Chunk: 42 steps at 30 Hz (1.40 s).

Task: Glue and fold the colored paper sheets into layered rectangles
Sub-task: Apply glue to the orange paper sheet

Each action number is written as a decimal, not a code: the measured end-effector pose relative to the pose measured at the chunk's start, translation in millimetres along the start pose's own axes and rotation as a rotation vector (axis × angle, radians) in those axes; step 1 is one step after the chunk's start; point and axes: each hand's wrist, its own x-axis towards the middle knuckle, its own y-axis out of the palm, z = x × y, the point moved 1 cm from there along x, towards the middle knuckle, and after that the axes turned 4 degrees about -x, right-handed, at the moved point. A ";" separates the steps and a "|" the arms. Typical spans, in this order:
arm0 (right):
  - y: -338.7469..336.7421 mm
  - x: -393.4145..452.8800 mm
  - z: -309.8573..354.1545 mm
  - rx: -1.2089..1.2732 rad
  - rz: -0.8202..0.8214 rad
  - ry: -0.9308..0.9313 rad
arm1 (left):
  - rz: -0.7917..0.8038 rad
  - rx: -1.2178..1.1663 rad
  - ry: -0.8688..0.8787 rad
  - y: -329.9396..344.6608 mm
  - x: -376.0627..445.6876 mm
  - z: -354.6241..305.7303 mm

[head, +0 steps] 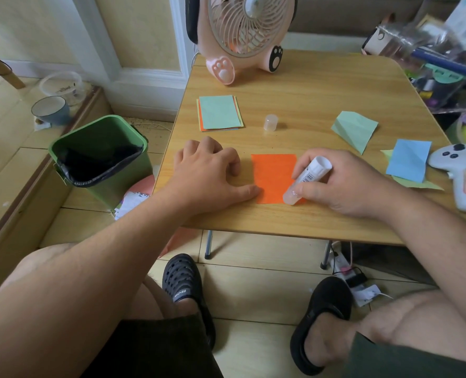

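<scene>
An orange paper sheet [272, 177] lies flat near the front of the wooden table [308, 99]. My right hand [346, 184] grips a white glue stick [306, 180], its tip down on the sheet's lower right corner. My left hand [207, 173] rests on the table with loosely curled fingers, the thumb tip pressing the sheet's left edge. The glue stick's clear cap [270, 122] stands behind the sheet. A stack of coloured sheets [219, 112] with a pale green one on top lies at the back left. A folded green paper [354, 129] and a folded blue paper [408, 159] lie at the right.
A pink fan [242, 36] stands at the table's back edge. A white game controller [463, 170] lies at the right edge, with clutter behind it. A green waste bin [100, 156] stands on the floor at the left. My feet in dark slippers are under the table.
</scene>
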 end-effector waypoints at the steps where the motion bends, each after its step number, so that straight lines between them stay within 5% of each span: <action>1: 0.0 -0.2 0.0 -0.004 0.007 0.005 | 0.003 0.001 0.001 0.0 0.0 0.0; 15: -22.9 -1.4 -10.5 -0.169 0.010 0.080 | 0.010 0.001 0.007 -1.0 -0.9 -0.4; 25: -15.3 4.3 -5.4 -0.026 -0.052 -0.025 | 0.002 -0.004 0.010 -0.8 -0.8 0.1; 42: -10.1 31.6 -10.5 -0.031 -0.107 0.055 | -0.002 0.005 0.026 1.5 -0.3 2.7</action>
